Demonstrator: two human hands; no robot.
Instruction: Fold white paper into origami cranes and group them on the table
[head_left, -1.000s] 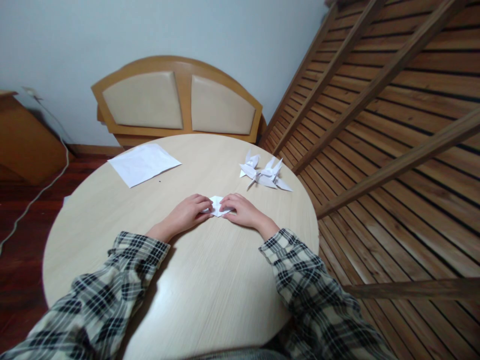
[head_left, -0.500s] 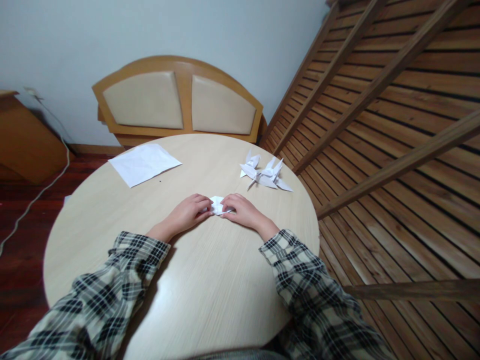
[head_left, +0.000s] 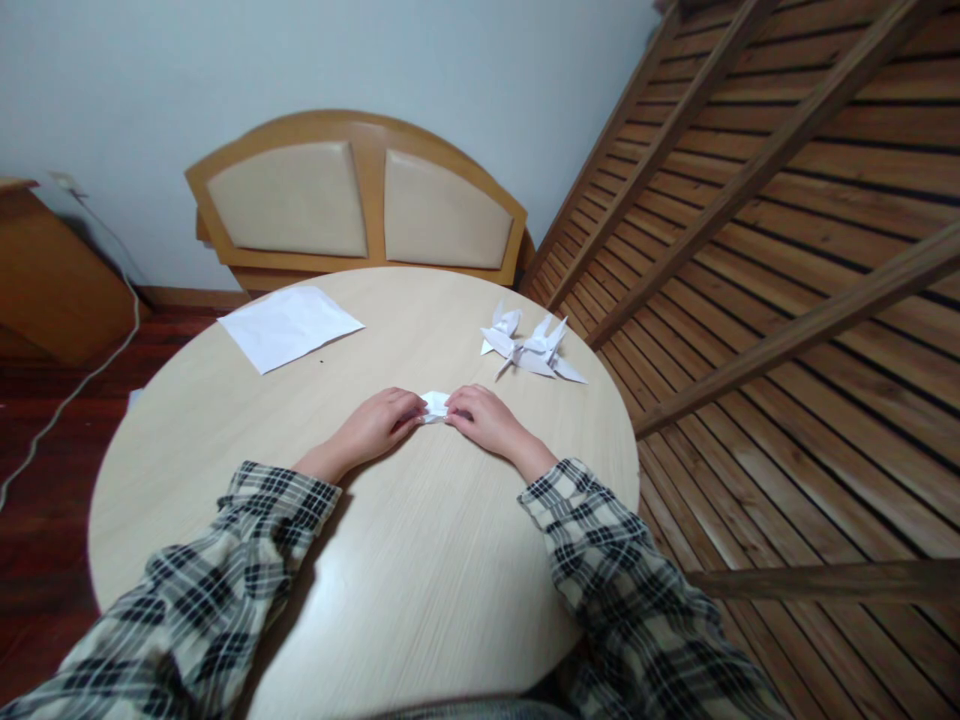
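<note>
Between the left and right edges of the round table [head_left: 390,570], somewhat closer to its far edge than its near one, lies a small folded piece of white paper [head_left: 435,405]. Both hands are on it. The left hand [head_left: 384,420] pinches its left end between thumb and curled fingers, and the right hand [head_left: 487,420] grips the right end in much the same way. Only the middle of the fold shows in the gap between the fingertips; its two ends are hidden under them. Each wrist comes out of a black-and-cream plaid sleeve [head_left: 247,545], the two arms reaching in from the near side.

Toward the far right edge sits a cluster of white paper cranes [head_left: 534,346], wings and points up, close together; their overlap makes them hard to count. Close to the far left edge a flat white sheet [head_left: 292,328] rests at a slant, with a tiny dark speck [head_left: 322,361] just off its near side.

Past the far edge stands a wooden headboard [head_left: 375,200] with two pale padded panels. Slatted wooden boards [head_left: 795,330] rise beyond the right edge, and a white cord [head_left: 90,375] trails beyond the left.
</note>
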